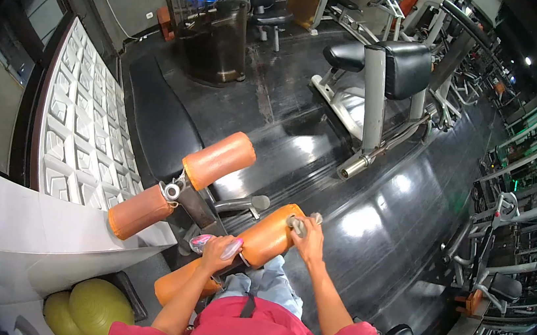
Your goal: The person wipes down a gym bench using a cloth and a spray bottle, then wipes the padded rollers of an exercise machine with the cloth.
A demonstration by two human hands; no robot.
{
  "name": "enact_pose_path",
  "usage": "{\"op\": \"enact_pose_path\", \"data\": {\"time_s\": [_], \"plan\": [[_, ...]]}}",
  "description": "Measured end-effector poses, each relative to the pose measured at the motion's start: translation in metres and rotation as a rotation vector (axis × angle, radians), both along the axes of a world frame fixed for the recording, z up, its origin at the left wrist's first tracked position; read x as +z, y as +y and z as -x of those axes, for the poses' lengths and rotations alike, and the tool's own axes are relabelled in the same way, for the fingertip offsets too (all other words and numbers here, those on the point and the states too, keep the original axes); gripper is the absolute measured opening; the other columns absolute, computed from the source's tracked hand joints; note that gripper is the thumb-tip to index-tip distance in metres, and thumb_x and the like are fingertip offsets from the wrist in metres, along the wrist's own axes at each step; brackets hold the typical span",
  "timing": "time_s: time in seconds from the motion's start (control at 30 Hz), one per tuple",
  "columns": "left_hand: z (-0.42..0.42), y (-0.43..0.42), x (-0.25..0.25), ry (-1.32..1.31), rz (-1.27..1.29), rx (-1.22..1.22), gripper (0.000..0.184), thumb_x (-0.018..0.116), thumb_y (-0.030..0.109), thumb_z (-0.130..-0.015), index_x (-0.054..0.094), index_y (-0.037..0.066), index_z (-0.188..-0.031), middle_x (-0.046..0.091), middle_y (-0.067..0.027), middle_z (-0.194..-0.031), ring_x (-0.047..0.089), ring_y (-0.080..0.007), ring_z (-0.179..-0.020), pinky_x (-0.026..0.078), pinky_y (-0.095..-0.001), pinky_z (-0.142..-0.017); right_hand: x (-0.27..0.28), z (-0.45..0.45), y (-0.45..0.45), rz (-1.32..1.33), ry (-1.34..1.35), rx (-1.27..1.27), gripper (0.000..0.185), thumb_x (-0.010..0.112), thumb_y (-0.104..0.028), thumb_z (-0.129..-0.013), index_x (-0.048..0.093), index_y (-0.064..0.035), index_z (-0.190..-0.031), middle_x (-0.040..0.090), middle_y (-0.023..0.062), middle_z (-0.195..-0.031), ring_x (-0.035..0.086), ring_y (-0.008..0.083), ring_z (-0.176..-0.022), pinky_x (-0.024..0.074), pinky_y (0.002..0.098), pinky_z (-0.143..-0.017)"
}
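Observation:
My right hand (307,243) is closed on a grey cloth (300,224), pressed against the far end of an orange padded roller (267,237). Wrapped in my left hand (215,254) is a clear plastic bottle (199,243) with pink on it; its middle is hidden by my fingers. The left hand is beside the near end of that same roller. Another orange roller (169,282) lies partly under my left forearm. Farther forward, two more rollers, an upper one (219,160) and a left one (139,211), flank a metal post joint (173,191).
A long black bench pad (162,116) runs forward from the rollers, beside a white patterned wall panel (84,127). Green exercise balls (101,310) sit at lower left. A black-padded machine (372,100) stands ahead; racks and equipment (518,216) line the right.

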State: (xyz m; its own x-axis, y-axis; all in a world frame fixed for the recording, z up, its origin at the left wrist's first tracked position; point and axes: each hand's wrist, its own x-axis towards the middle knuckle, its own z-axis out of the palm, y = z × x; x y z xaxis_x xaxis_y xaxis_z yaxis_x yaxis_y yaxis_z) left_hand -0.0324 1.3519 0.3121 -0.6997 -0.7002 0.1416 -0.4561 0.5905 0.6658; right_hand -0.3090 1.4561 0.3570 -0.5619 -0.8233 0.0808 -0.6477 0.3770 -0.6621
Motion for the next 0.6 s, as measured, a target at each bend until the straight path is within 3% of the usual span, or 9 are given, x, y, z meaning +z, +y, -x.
{"op": "enact_pose_path", "data": {"time_s": [0.23, 0.37, 0.4, 0.6], "plan": [[-0.005, -0.015, -0.012, -0.047, -0.089, -0.060, 0.028, 0.078, 0.026, -0.074, 0.069, 0.016, -0.098, 0.070, -0.0099, -0.083, 0.067, -0.0307, -0.080, 0.046, -0.0424, -0.069, -0.008, -0.106, 0.010, 0.030, -0.086, 0.427, 0.050, 0.079, -0.012, -0.073, 0.066, -0.0150, -0.121, 0.067, 0.0107, -0.118, 0.061, 0.0356, -0.112, 0.0476, 0.0443, -0.101], [-0.004, -0.019, -0.011, 0.001, -0.136, -0.065, 0.028, 0.077, 0.025, -0.072, 0.069, 0.017, -0.099, 0.071, -0.0118, -0.083, 0.068, -0.0331, -0.080, 0.048, -0.0446, -0.069, -0.005, -0.092, 0.009, -0.009, -0.105, 0.594, 0.051, 0.079, -0.011, -0.073, 0.066, -0.0144, -0.123, 0.067, 0.0095, -0.118, 0.059, 0.0351, -0.116, 0.0446, 0.0460, -0.104], [-0.002, -0.019, -0.010, -0.008, -0.185, -0.065, 0.027, 0.077, 0.026, -0.074, 0.069, 0.018, -0.098, 0.071, -0.0125, -0.083, 0.068, -0.0343, -0.079, 0.049, -0.0457, -0.069, -0.007, -0.077, 0.008, -0.008, -0.101, 0.594, 0.051, 0.079, -0.011, -0.073, 0.066, -0.0144, -0.123, 0.067, 0.0095, -0.118, 0.059, 0.0351, -0.116, 0.0446, 0.0460, -0.104], [0.001, -0.017, 0.000, -0.052, -0.230, -0.012, 0.024, 0.075, 0.030, -0.080, 0.069, 0.016, -0.098, 0.071, -0.0159, -0.082, 0.068, -0.0380, -0.079, 0.051, -0.0498, -0.068, 0.007, 0.022, 0.001, -0.012, 0.028, 0.013, 0.039, 0.077, -0.010, -0.074, 0.072, -0.0135, -0.112, 0.067, 0.0105, -0.115, 0.062, 0.0352, -0.109, 0.0497, 0.0440, -0.098]]}}
